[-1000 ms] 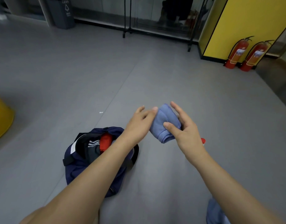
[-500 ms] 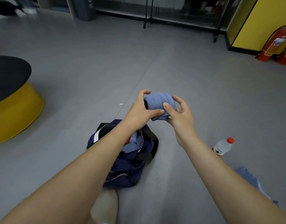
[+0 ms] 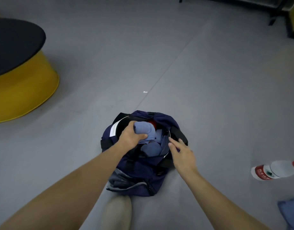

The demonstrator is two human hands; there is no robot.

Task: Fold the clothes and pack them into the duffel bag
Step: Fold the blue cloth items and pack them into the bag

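- The navy duffel bag (image 3: 143, 175) sits on the grey floor (image 3: 201, 90) with its top unzipped and gaping.
- The left hand (image 3: 130, 136) is right at the bag's mouth, fingers and thumb curled around a rolled light-blue garment (image 3: 143, 129), which sits in the opening at the far end.
- Beneath that roll, inside the bag, lie more blue folded clothes (image 3: 151, 149), and something red (image 3: 153, 123) peeks out at the far end of the opening.
- The right hand (image 3: 183, 156) is at the bag's right rim, holding nothing, fingers loose and spread. The fingertips reach the edge by the black strap (image 3: 177, 132), though I cannot tell whether they press on it.
- A light-coloured shoe (image 3: 117, 211) is planted just at the bag's near end.
- Well to the right of the bag, a plastic water bottle (image 3: 274, 170) with a red cap and red label lies on its side.
- Nearer than the bottle, off to the bag's right, another blue cloth (image 3: 290, 212) lies on the floor at the edge of view.
- Far to the bag's left stands a round yellow stool (image 3: 25, 92) with a dark top.
- Beyond the bag, a small white scrap (image 3: 145, 92) lies on the floor.
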